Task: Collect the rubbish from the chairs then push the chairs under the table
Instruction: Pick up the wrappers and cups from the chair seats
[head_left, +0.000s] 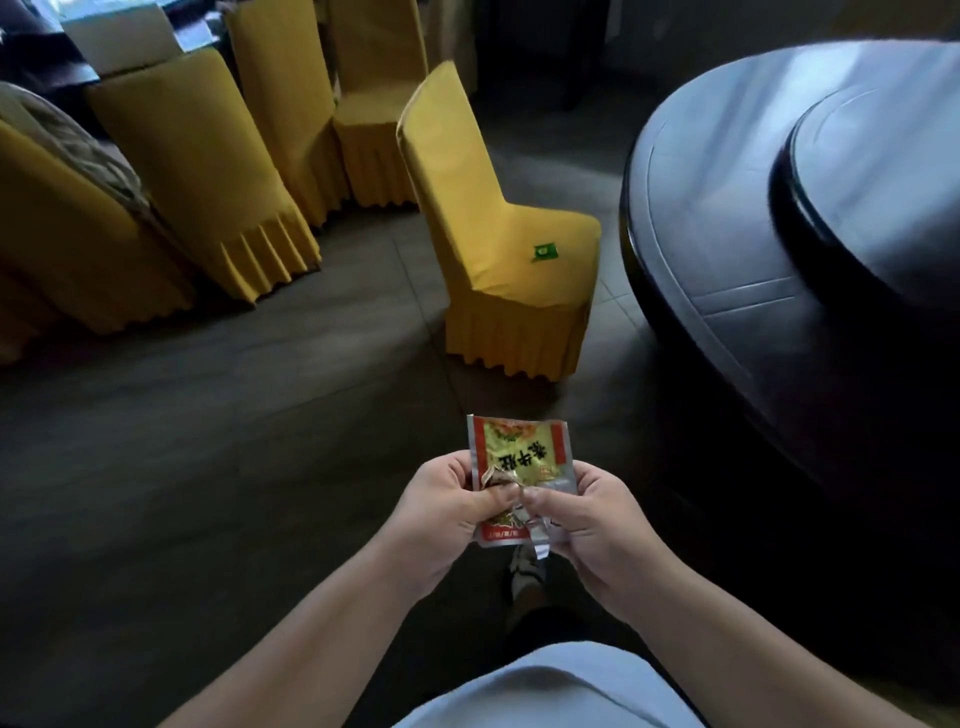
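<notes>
Right now both hands grip one piece of rubbish: a crumpled snack wrapper (511, 467), printed in yellow and red with silvery edges, held low in front of the body. The left hand (447, 512) pinches its left side with thumb and curled fingers, and the right hand (582, 512) pinches the right side the same way, thumbs almost meeting over the creased middle. The wrapper stands roughly upright, its long axis running away from the person.

Straight ahead, well apart from the hands, stands a yellow-covered chair (498, 228) with its back to the left and its seat facing the round dark bench (727, 208) on the right. A small green scrap (544, 252) lies on that seat, near the front edge on the bench side. It looks like the next piece to collect. It sits slightly right of the midline, so the right hand is probably the nearer one, though one hand would first have to take the wrapper alone. The chair is near the bench but not under it, so pushing it in remains undone.

More yellow-covered chairs (192, 171) stand grouped at the far left. No bin or bag shows; the seat holds only the green scrap
</notes>
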